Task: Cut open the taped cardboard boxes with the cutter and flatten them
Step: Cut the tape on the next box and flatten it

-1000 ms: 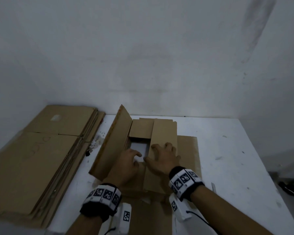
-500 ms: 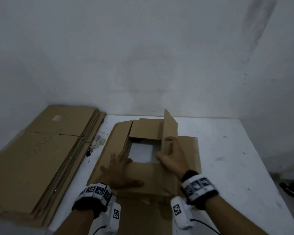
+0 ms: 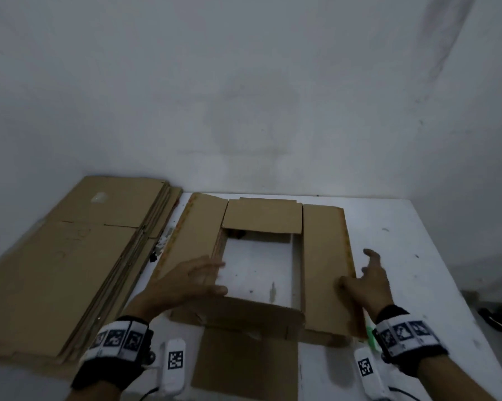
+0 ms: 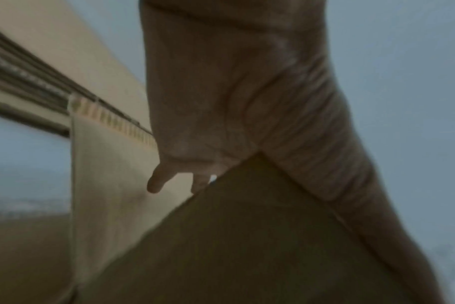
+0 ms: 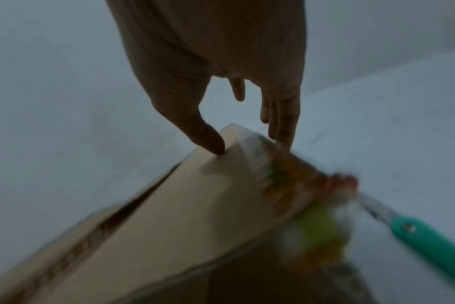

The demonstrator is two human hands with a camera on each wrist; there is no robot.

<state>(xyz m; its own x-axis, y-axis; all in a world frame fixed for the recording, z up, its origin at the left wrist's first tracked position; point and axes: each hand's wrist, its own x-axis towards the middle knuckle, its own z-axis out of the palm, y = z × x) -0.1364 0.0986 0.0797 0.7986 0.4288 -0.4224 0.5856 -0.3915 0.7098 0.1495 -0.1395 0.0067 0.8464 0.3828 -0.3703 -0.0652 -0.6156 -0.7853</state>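
An opened cardboard box (image 3: 325, 256) lies on the white table (image 3: 417, 256), all its flaps spread outward around a bare rectangle of tabletop. My left hand (image 3: 197, 276) rests flat, fingers straight, on the left flap (image 3: 197, 227); the left wrist view shows the palm (image 4: 221, 102) over that flap (image 4: 109, 174). My right hand (image 3: 365, 273) presses the right flap's outer edge, thumb on the cardboard, fingers spread past the edge. In the right wrist view the thumb (image 5: 210, 144) touches the flap (image 5: 195, 205). The green cutter (image 5: 429, 242) lies on the table by my right wrist (image 3: 370, 337).
A tall stack of flattened cardboard (image 3: 70, 256) fills the table's left side, close to the left flap. A flat cardboard sheet (image 3: 244, 366) lies under the box at the front. A white wall closes the back. Bare tabletop shows to the right of the box.
Both side flaps, raised before, now lie flat outward. My hands have moved apart from the box's middle, left to the left flap, right to the right flap's outer edge.
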